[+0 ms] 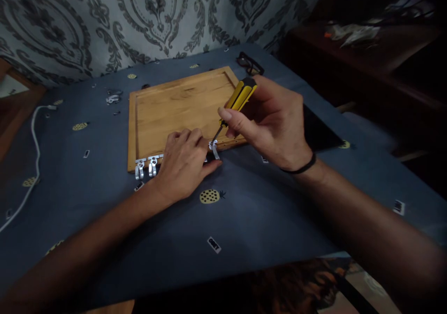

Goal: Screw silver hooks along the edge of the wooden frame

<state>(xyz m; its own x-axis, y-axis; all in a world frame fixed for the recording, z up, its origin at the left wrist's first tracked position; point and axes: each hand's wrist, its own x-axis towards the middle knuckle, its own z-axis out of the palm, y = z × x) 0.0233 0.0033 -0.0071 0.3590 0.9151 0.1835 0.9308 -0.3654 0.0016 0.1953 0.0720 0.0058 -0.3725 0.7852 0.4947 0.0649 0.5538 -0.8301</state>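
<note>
My right hand (pixel 275 123) is closed around a yellow and black screwdriver (pixel 240 97). The screwdriver slants down to the left, its tip at a silver metal hook (pixel 214 149) on the front edge of a framed wooden board (pixel 174 104). Beside that hook, my left hand (pixel 183 165) lies over the board's front edge, its fingers bent on top and its thumb reaching below the hook. Left of it, two more metal hooks (pixel 152 165) sit along the same edge. The hand hides the part of the edge between them.
Loose metal hooks (pixel 112 98) and a small screw (pixel 116 113) lie left of the board. Eyeglasses (pixel 249 63) are behind it at right. A dark flat panel (pixel 321 130) lies beneath my right wrist. A white cable (pixel 34 132) runs along the left of the patterned blue cloth (pixel 244 221).
</note>
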